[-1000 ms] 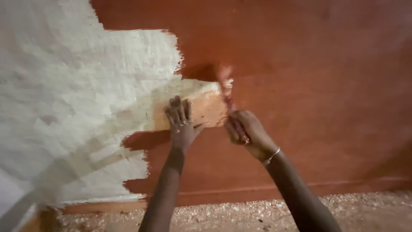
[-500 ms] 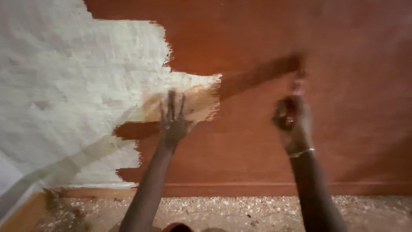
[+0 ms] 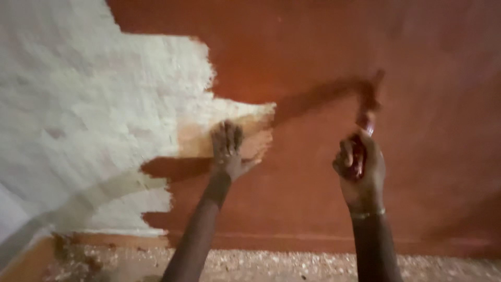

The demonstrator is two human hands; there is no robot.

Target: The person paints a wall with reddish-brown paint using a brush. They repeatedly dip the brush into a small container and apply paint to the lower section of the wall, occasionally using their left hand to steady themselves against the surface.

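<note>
Since the earlier frame the right hand (image 3: 360, 175) has swung away from the pale patch and out to the right, carrying the reddish-brown tool (image 3: 367, 117) with it, and the tool is now standing above the fist, apart from the wall's worked area and blurred by motion. The right fingers are wrapping fully around its handle; whether it is a brush or a scraper I cannot tell. The left hand (image 3: 229, 151) is pressing flat against the wall, fingers spread and holding nothing, right on the tan edge (image 3: 258, 141) where the cream plaster (image 3: 94, 120) is meeting the red-brown wall (image 3: 323, 42). Below, a speckled floor (image 3: 292, 263) is running along the skirting, with some dark debris in the left corner. The likely trouble: the left palm is resting on what looks like fresh or loose coating, so it could smear or lift it, and a fast return stroke could catch those fingers.
</note>
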